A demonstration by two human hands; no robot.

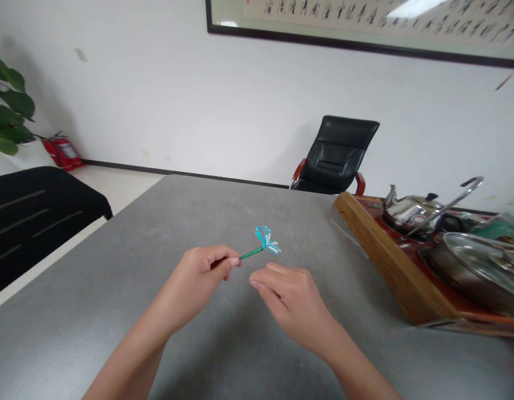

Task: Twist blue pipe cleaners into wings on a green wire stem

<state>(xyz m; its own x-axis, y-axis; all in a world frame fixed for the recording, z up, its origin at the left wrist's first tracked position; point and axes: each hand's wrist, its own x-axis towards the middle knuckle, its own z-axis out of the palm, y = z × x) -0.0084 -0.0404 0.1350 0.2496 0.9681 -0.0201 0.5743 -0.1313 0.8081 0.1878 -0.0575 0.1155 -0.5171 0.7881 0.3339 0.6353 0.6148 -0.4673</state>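
A small blue beaded flower on a green stem is held above the grey table. My left hand pinches the lower end of the stem between thumb and fingers, and the blossom points up and to the right. Just below and right of the flower is my right hand, its fingers curled and thumb against them, apart from the stem. Whether anything lies inside its fingers is hidden.
On the right of the grey table sits a wooden tea tray with a metal kettle and a glass-lidded pot. A black chair stands beyond the table, another chair at left.
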